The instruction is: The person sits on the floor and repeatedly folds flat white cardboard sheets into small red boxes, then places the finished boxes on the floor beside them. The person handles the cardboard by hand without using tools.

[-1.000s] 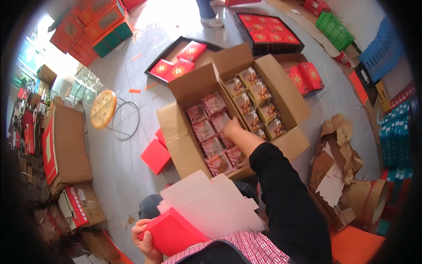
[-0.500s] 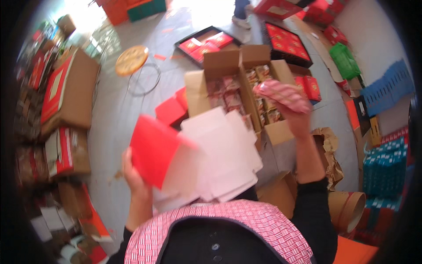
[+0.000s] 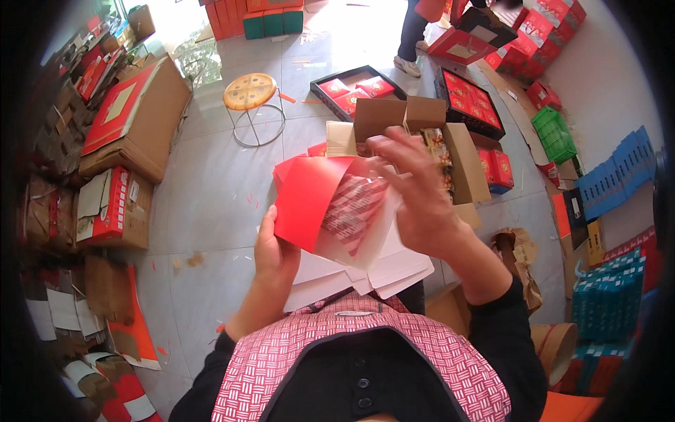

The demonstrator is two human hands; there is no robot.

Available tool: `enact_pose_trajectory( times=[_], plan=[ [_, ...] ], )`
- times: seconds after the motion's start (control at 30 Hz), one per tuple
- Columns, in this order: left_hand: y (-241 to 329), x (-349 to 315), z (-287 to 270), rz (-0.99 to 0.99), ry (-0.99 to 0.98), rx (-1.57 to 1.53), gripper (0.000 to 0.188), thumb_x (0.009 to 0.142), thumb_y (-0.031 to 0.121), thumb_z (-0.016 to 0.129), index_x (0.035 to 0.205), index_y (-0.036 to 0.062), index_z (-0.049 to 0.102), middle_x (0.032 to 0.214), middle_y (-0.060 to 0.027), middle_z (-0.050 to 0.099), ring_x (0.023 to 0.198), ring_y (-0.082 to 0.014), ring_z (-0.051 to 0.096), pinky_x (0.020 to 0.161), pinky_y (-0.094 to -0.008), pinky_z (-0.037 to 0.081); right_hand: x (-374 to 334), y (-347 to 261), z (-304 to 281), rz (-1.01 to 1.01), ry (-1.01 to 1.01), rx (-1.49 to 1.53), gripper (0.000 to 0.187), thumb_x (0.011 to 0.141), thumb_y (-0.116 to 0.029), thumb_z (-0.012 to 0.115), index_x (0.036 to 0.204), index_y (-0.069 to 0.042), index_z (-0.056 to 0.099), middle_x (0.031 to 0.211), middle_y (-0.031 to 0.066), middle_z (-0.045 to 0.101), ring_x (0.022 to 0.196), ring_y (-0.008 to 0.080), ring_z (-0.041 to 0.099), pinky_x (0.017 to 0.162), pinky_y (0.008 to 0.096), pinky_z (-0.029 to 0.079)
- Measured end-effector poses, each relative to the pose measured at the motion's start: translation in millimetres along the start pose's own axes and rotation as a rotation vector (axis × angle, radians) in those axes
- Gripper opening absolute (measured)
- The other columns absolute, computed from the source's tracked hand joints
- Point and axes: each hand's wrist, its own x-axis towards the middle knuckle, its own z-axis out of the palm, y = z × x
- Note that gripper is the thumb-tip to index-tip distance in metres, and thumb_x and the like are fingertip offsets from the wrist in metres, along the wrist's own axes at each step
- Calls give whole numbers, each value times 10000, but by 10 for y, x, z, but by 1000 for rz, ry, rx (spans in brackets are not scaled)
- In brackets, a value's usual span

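Note:
My left hand (image 3: pixel 273 247) grips the left side of an open red box (image 3: pixel 306 200) with a white inside, held tilted over my lap. A pink-and-white striped packet (image 3: pixel 354 212) lies inside it. At the box's right side, my right hand (image 3: pixel 424 193) is raised with its fingers stretched out and smeared by motion; nothing shows in it. Below the red box, flat white box blanks (image 3: pixel 397 271) lie stacked on my lap. Just beyond my hands stands an open brown carton (image 3: pixel 470 165), holding small wrapped packets (image 3: pixel 437 146) and partly hidden by my right hand.
A round-topped stool (image 3: pixel 250 93) stands at the far left. Black trays (image 3: pixel 470 98) of red boxes lie beyond the carton, near a person's legs (image 3: pixel 410 39). Cartons (image 3: pixel 151 116) line the left; a green crate (image 3: pixel 554 133) and blue stacks (image 3: pixel 619 172) line the right.
My right hand has swung left from above the carton to the red box, and the striped packet it held is now inside. The red box has moved right and is tilted.

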Motion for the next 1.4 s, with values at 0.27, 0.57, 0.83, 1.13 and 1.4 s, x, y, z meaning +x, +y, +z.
enact_pose_trajectory(
  times=[0.27, 0.57, 0.83, 1.13, 1.4],
  plan=[
    [-348, -138, 149, -33, -169, 35, 409, 934, 162, 539, 1312, 45, 434, 1291, -92, 528, 1191, -224, 512, 1002, -394, 421, -860, -589, 864, 800, 405, 999, 700, 873, -95, 644, 1428, 2, 229, 1341, 156, 422, 1209, 243, 479, 996, 391, 416],
    [-311, -391, 10, 93, -402, 357, 558, 953, 222, 556, 1435, 71, 319, 1377, -83, 460, 1259, -204, 440, 1039, -372, 369, -1246, -488, 613, 782, 457, 901, 685, 909, -25, 561, 1474, -34, 173, 1325, 136, 462, 1126, 176, 520, 972, 287, 407],
    [-395, -235, -290, -49, -471, 928, 335, 1004, 218, 446, 1241, -10, 512, 1192, -77, 535, 1022, -133, 513, 858, -233, 418, -1727, -512, 695, 1078, 333, 1048, 342, 963, -162, 539, 1258, -4, 463, 1243, 98, 536, 1042, 166, 542, 898, 288, 433],
    [-533, -122, -184, 171, -480, 1065, 317, 1001, 192, 436, 1050, -57, 627, 1146, -116, 556, 1047, -191, 541, 895, -267, 426, -1658, -213, 759, 870, 293, 733, 186, 984, -142, 494, 1055, 13, 570, 1128, 133, 592, 1045, 181, 567, 923, 283, 438],
    [-514, -152, -91, 203, -427, 1119, 269, 999, 139, 448, 1037, -61, 624, 1115, -109, 592, 1040, -175, 549, 915, -275, 415, -1226, 305, 513, 1120, -109, 1240, 139, 898, -128, 642, 938, -1, 600, 948, 116, 654, 916, 156, 631, 833, 299, 505]
  ],
)
